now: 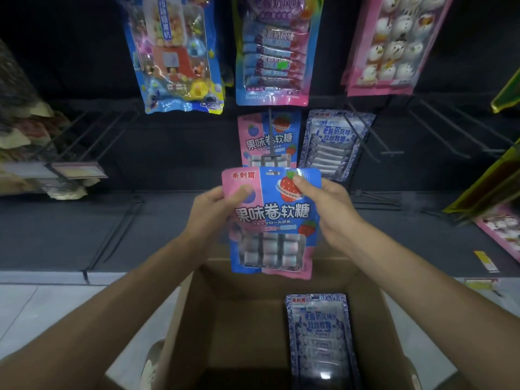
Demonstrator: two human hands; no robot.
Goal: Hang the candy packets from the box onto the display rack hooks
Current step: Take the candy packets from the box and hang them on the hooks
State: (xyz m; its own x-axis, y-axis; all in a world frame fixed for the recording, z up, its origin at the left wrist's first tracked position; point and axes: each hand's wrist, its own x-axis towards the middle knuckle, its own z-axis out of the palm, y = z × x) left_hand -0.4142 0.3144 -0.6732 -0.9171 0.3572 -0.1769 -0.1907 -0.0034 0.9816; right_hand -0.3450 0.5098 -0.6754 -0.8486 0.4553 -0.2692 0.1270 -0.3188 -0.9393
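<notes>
Backdrop: dark display rack with thin wire hooks across the upper frame, glossy packets hanging.
Left hand: centre frame, forearm reaching up, thumb and fingers pinching the candy packet at its upper left edge.
Right hand: centre right, thumb on the front, pinching the top right corner.
Candy packet: flat, shiny pink-and-blue pouch, upright, just below a matching hung packet.
Box: brown cardboard, lower centre, open, holding a blue-and-white packet.

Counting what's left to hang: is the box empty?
No, a blue-and-white packet stands inside the box, near its right wall.
</notes>
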